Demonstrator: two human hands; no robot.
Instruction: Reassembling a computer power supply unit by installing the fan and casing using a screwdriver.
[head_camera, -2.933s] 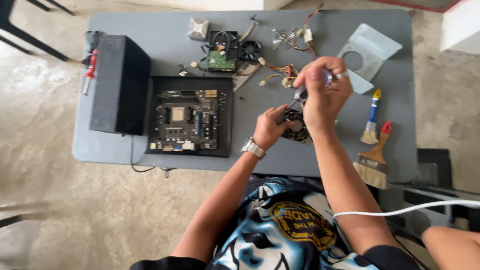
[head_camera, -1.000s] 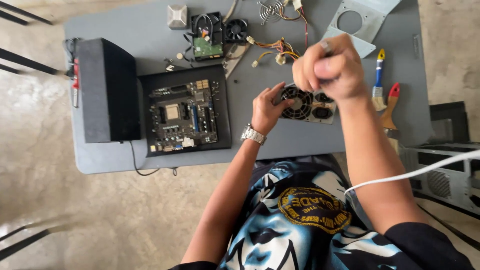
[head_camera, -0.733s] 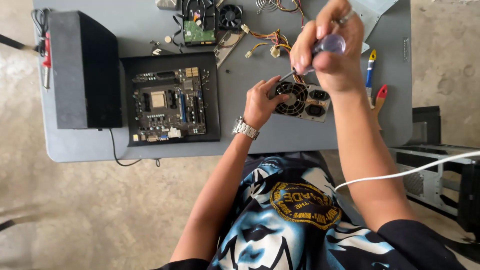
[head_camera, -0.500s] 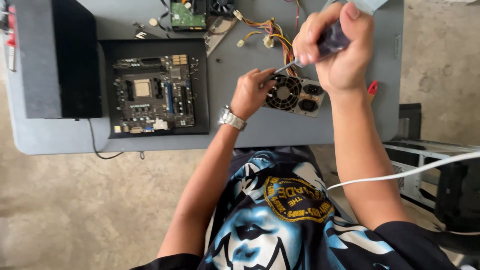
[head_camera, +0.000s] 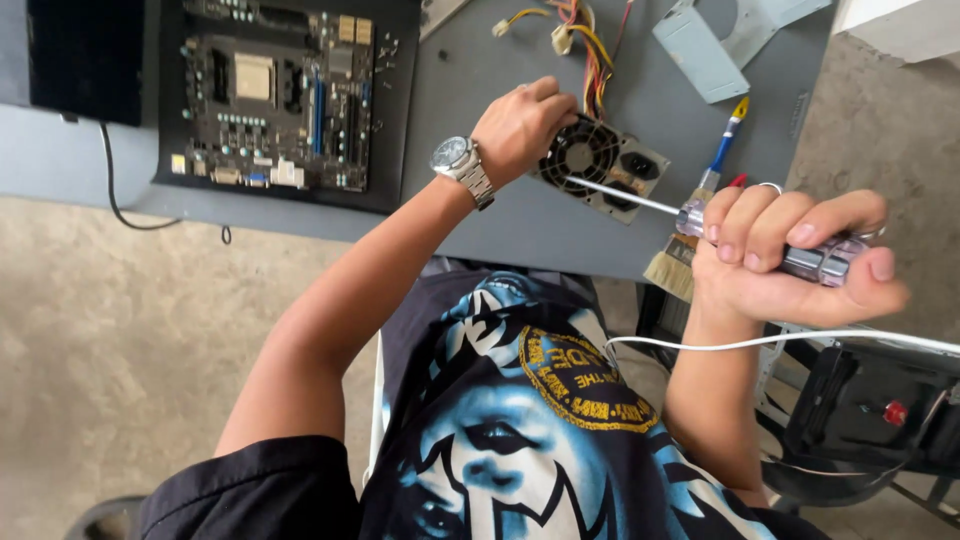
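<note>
My left hand (head_camera: 522, 126), a watch on its wrist, grips the near edge of a power supply unit (head_camera: 610, 165) with a round fan grille, lying on the grey table (head_camera: 470, 90). My right hand (head_camera: 775, 255) is closed around the clear handle of a screwdriver (head_camera: 700, 218). Its metal shaft runs up and left, and the tip touches the unit's face beside the fan.
A motherboard (head_camera: 275, 90) lies in an open black case at upper left, beside a black box (head_camera: 85, 55). Coloured wires (head_camera: 580, 30) and a grey metal plate (head_camera: 720, 35) lie at the table's far side. Two paintbrushes (head_camera: 690, 240) rest near its right edge. A white cable (head_camera: 800, 340) crosses my lap.
My right hand with the screwdriver has swung down and to the right, off the table's edge. The view has moved closer. My left hand stays on the power supply.
</note>
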